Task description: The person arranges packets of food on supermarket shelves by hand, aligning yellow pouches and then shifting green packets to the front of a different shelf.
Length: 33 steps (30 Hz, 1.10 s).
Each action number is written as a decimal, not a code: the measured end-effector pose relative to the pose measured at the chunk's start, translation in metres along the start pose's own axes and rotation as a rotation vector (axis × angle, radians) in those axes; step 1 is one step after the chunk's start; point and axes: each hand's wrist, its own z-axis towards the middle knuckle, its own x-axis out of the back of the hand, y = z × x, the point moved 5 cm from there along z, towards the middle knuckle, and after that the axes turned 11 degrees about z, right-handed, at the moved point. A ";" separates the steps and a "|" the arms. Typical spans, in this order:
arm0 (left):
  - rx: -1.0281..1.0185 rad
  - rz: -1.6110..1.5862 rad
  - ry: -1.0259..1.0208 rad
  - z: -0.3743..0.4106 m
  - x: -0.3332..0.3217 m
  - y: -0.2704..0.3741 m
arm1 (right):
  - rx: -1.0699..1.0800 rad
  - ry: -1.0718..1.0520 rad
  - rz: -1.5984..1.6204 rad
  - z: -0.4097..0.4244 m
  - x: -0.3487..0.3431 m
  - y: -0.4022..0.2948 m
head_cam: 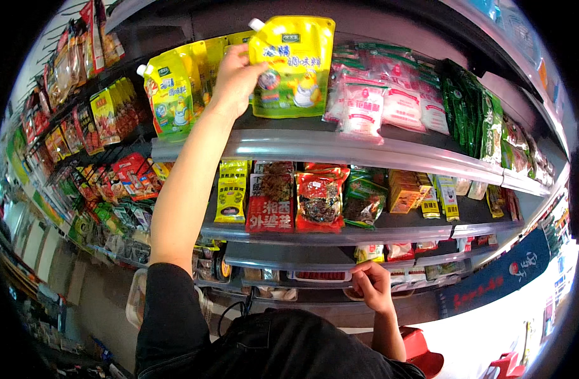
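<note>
My left hand [237, 78] is raised to the top shelf and grips the left edge of a yellow-green spouted seasoning pouch [294, 71] with a white cap. The pouch is upright, its printed front towards me. Similar yellow pouches [173, 97] stand in a row to the left of and behind my hand. Clear and pink bags of white seasoning [363, 106] lie to the right of the held pouch. Lower right, my right hand [372, 284] is by the edge of a low shelf, fingers curled; whether it touches anything is not plain.
Below the top shelf edge [346, 149], another shelf holds a red-and-gold food packet [320, 199], a yellow packet [231, 192] and orange boxes [405, 189]. Green bags [490, 128] stand at upper right. Hanging packets [133, 175] line the left. A red plastic stool [422, 353] is at lower right.
</note>
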 end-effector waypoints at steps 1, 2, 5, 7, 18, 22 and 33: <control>0.038 0.016 -0.046 -0.007 -0.003 0.000 | -0.006 0.004 -0.010 0.000 0.000 0.001; 0.098 -0.032 -0.065 -0.013 -0.003 0.001 | -0.012 0.010 -0.020 0.000 -0.001 0.003; 0.030 0.009 -0.120 -0.011 0.001 0.005 | -0.014 0.013 -0.026 0.001 -0.003 0.007; 0.028 -0.053 -0.157 -0.007 -0.003 -0.003 | -0.018 0.015 -0.031 0.001 -0.004 0.010; 0.032 0.042 -0.228 -0.018 -0.011 0.002 | -0.071 0.026 0.028 -0.005 -0.007 0.027; 0.073 0.062 -0.209 -0.020 -0.011 -0.003 | -0.081 0.036 0.047 -0.010 -0.005 0.032; 0.086 0.248 -0.191 0.001 -0.010 -0.023 | -0.089 0.059 0.010 -0.018 0.007 0.042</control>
